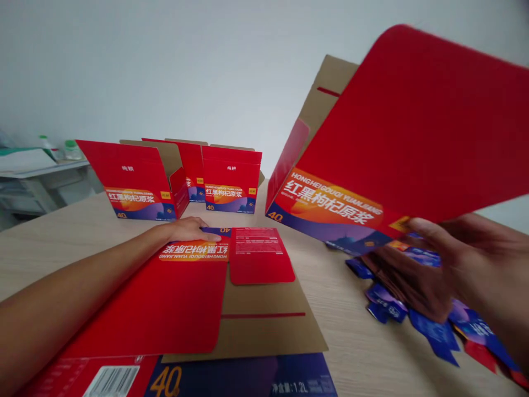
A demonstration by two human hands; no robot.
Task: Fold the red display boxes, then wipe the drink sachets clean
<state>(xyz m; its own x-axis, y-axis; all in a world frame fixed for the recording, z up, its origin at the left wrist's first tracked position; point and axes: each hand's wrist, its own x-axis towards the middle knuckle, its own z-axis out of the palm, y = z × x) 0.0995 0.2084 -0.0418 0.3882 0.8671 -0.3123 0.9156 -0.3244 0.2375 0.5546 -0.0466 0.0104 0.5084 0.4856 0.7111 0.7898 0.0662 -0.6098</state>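
Note:
My left hand (190, 229) lies flat, fingers out, on the far end of a flattened red carton (173, 309) that rests on the wooden table (351, 342). My right hand (454, 259) grips the lower corner of an opened red carton (397, 143) and holds it tilted in the air at the right. That carton shows an orange and purple printed band with white lettering and a brown inner flap at its top.
Two or three opened red cartons (140, 182) (231, 179) stand at the far side of the table. Blue and red sachets (433, 331) lie spread under my right hand. A shelf with bottles (45, 160) is at the far left. A pale wall is behind.

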